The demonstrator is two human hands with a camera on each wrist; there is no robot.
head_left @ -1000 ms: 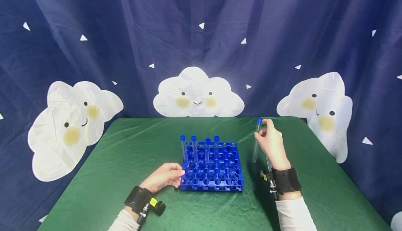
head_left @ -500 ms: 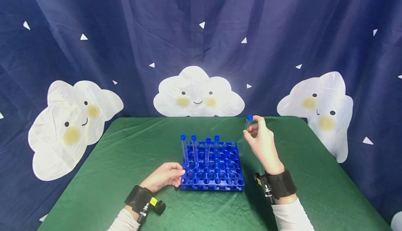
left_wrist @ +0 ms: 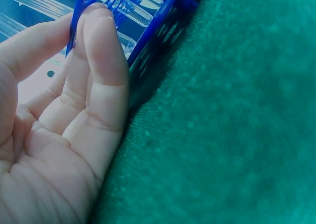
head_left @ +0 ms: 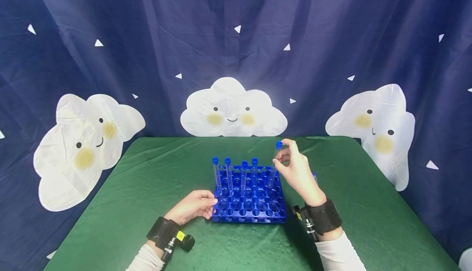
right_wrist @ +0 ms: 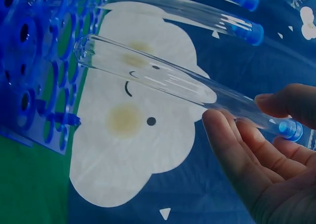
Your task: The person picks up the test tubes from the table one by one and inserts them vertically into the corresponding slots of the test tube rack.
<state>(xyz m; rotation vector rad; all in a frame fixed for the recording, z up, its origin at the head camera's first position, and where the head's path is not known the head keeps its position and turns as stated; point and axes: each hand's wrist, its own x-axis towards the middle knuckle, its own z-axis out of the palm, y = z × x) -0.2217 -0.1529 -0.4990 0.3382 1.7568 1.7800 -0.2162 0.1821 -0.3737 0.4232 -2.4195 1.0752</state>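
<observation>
Blue-capped tube (head_left: 274, 164) sits pinched near its cap in my right hand (head_left: 298, 172), long axis near upright, tip just over the rack's (head_left: 249, 199) far right holes. My left hand (head_left: 192, 207) rests fingertips against the rack's near left corner, gripping nothing.

Navy curtain (head_left: 147, 37) with white triangles, smiling cloud cutouts (head_left: 233, 109); green-clothed table (head_left: 155, 172).
</observation>
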